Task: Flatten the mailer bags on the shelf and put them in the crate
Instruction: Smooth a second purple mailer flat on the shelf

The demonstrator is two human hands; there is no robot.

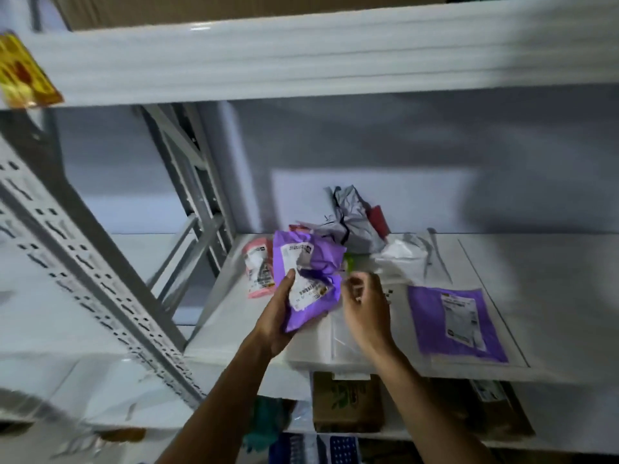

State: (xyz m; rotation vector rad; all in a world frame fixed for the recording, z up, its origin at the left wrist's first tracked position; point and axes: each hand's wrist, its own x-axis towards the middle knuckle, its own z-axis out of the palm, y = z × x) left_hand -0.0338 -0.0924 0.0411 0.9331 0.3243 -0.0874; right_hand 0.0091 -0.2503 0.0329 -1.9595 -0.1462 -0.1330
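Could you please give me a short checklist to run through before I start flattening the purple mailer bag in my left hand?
1. Left hand grips the crumpled purple mailer: ok.
2. Right hand free to smooth it: cannot tell, its fingers are curled beside the bag.
3. Bare shelf space for pressing flat: ok.
4. Flat purple mailer moved to the crate: not ok, it lies on the shelf.
5. Crate located: cannot tell, none plainly in view.
6. Grey mailer and pink mailer flattened: not ok, both crumpled.
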